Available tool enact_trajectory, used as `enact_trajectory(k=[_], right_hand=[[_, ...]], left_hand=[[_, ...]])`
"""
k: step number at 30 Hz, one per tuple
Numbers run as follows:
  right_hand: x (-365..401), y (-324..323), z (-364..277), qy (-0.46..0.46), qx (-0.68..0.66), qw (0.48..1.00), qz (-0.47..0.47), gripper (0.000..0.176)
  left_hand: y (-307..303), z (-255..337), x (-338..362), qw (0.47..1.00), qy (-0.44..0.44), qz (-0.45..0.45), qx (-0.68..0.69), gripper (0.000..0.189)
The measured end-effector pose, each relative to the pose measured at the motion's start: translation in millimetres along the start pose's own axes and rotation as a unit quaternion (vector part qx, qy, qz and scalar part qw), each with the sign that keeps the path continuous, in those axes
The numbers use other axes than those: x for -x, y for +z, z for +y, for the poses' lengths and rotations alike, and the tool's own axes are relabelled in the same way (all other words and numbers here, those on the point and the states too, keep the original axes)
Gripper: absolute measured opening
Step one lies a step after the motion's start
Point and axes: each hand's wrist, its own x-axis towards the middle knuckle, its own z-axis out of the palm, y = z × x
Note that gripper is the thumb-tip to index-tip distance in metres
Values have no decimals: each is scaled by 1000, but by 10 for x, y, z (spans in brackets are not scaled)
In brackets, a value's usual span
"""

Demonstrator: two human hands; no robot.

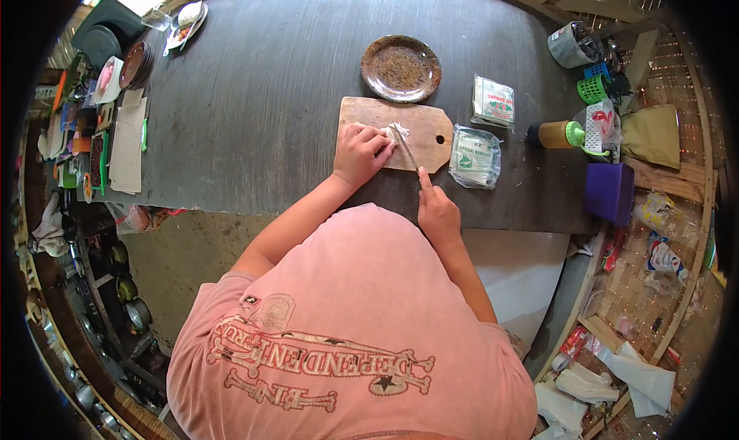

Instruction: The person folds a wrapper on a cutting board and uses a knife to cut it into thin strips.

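Observation:
A wooden cutting board (427, 124) with a hole at its right end lies near the front of the dark table. On it is a small heap of thin white strips of food (398, 129); I cannot make out its kind. My left hand (360, 155) is closed on the board's left part, its curled fingertips pressed on the white food and mostly hiding it. My right hand (439, 213) grips a knife (405, 149) by the handle, its blade slanting up and left across the board to the white strips, close beside my left fingers.
A brown speckled plate (401, 69) stands just behind the board. To the right are two plastic-wrapped packs, a nearer pack (475, 157) and a farther pack (493, 101), then a bottle with a green cap (556, 134). Stacked brown bowls (137, 65) and cardboard (128, 142) lie at the left.

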Motion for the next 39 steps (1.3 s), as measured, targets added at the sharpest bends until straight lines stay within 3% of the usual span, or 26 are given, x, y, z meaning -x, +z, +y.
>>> enact_trajectory(k=[23,25,31,39], right_hand=[[-66,14,52,-27,-47,998,-32,66],[-37,111,49,-49,29,997,-52,68],[-74,130,-3,6,-30,999,-27,65],[-249,12,-55,4,-16,999,-29,62]], left_hand=[[43,-20,8,1000,-2,7,15,9],[25,2,3,1000,-5,2,1,8],[40,-28,20,1000,3,0,2,7],[60,-23,29,1000,-1,-3,0,7]])
